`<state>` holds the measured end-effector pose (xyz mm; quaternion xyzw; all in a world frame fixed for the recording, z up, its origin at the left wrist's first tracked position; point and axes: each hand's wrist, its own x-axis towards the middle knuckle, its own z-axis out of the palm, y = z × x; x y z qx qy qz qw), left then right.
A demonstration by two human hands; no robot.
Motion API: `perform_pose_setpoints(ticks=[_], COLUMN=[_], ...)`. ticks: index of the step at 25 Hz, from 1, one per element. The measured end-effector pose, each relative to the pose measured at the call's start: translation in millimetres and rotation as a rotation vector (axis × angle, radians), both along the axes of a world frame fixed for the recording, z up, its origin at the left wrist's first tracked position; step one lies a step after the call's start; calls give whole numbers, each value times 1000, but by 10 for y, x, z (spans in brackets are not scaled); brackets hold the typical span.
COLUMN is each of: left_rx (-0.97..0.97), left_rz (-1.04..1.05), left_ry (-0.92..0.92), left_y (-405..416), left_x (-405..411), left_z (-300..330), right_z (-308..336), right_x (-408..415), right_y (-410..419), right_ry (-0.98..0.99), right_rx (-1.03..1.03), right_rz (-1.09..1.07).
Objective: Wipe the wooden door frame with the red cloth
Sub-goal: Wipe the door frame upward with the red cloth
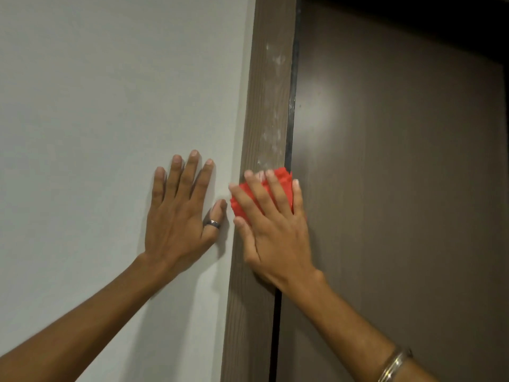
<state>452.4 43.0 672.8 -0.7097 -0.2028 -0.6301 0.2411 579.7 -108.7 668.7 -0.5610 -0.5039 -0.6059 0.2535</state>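
The wooden door frame runs as a brown vertical strip through the middle of the view, with pale dusty smears on its upper part. My right hand lies flat on the frame, fingers spread, pressing the red cloth against the wood. The cloth shows above and between the fingers; the rest is hidden under the palm. My left hand rests flat on the white wall just left of the frame, fingers apart, holding nothing. A ring sits on its thumb.
A dark brown door fills the right side, closed against the frame with a thin black gap along the edge. A light reflection glows on the door near the frame. A metal bangle circles my right wrist.
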Motion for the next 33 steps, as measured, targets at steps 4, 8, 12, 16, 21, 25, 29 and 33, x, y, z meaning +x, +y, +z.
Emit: perform_pose_setpoints(ticks=[4,8,12,16,21,25,29,33], left_rx=[-9,-35,-15,-21,-33,-48,-26,3], left_rz=[11,-18,-42,-67,-61,-55,-51,-44], left_ry=[-4,20,30,37,80,106,124,137], left_y=[-22,-69,-81,-131,-183,-219,-220,-175], left_x=[26,1,-12,57,95,43,25,-15], left_z=[29,50,123,426,873,927,934,1209], right_z=[410,183,102,661,1477,1228,1280,1452], right_x=[-86,-170,-195,-184,-185,-210,-187,-162], right_y=[33,24,48,109,179,232,242,225], right_ry=[95,129,123,134,157,209,273,219], right_rx=[-10,-6,-36,0,68,242,129,87], right_rz=[-22,-59,-63,-53,-67,120,29,-31])
